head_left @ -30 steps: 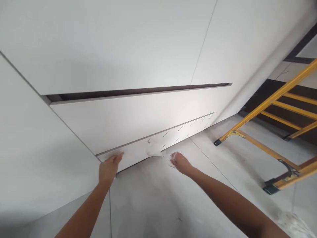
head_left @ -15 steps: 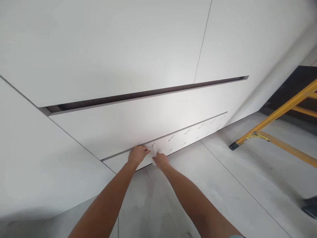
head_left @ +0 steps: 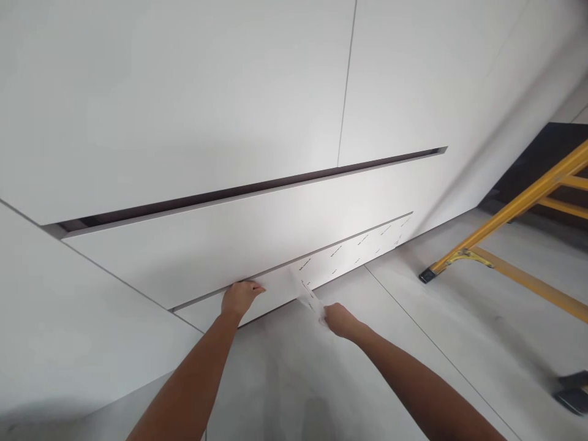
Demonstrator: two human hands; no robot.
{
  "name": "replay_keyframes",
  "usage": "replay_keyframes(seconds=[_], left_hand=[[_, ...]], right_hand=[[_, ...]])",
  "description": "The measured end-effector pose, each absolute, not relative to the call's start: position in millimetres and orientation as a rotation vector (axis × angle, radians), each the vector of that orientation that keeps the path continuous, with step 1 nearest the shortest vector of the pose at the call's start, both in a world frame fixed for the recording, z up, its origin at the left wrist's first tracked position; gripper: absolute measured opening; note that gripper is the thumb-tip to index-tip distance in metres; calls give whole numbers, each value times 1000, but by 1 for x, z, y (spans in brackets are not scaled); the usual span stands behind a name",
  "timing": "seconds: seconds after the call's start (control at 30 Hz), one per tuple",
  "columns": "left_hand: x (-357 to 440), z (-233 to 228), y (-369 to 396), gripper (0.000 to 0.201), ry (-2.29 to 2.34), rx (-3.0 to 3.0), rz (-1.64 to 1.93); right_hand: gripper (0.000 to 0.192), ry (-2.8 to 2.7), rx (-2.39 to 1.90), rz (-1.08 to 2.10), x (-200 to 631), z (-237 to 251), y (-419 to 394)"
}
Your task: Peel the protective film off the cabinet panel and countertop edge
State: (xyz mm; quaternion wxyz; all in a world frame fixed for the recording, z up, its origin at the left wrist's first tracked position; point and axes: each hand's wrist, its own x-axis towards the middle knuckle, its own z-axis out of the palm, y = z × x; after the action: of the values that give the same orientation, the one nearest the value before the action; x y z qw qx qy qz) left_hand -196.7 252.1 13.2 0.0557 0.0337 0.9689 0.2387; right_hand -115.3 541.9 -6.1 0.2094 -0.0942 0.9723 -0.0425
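A white kickboard [head_left: 273, 286] runs low along the cabinet front, just above the floor. Clear protective film with dark print [head_left: 362, 250] covers its right part; the left part shows plain white. My left hand [head_left: 239, 299] is closed over the kickboard's top edge, some of its fingers hidden. Out over the floor, my right hand [head_left: 342, 320] is closed on the loose end of the film. Between that hand and the board the peeled film [head_left: 310, 298] stretches as a crumpled, tilted strip.
Above the kickboard is a wide white drawer front [head_left: 257, 229] with a dark handle gap [head_left: 239, 193] over it. Tall white cabinet panels [head_left: 184, 104] rise behind. A yellow stepladder [head_left: 500, 223] stands at the right on the pale tiled floor [head_left: 413, 361].
My right hand has moved right and away from the kickboard, drawing the film out into a longer strip. My left hand stays near the top edge. The view has shifted slightly.
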Motion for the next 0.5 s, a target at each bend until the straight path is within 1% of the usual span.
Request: replay_keyframes(seconds=[0.1, 0.2, 0.37, 0.5], left_hand=[[-197, 15, 251, 34, 2919, 87, 741], [-197, 15, 250, 35, 2913, 76, 733], [-199, 15, 252, 34, 2896, 83, 704], [-201, 19, 252, 39, 2880, 32, 672]], right_hand=[[25, 2712, -216, -179, -89, 4, 578], [20, 2724, -112, -321, -61, 11, 608], [26, 2689, 119, -504, -5, 21, 660], [24, 2699, 232, -578, 19, 25, 691]])
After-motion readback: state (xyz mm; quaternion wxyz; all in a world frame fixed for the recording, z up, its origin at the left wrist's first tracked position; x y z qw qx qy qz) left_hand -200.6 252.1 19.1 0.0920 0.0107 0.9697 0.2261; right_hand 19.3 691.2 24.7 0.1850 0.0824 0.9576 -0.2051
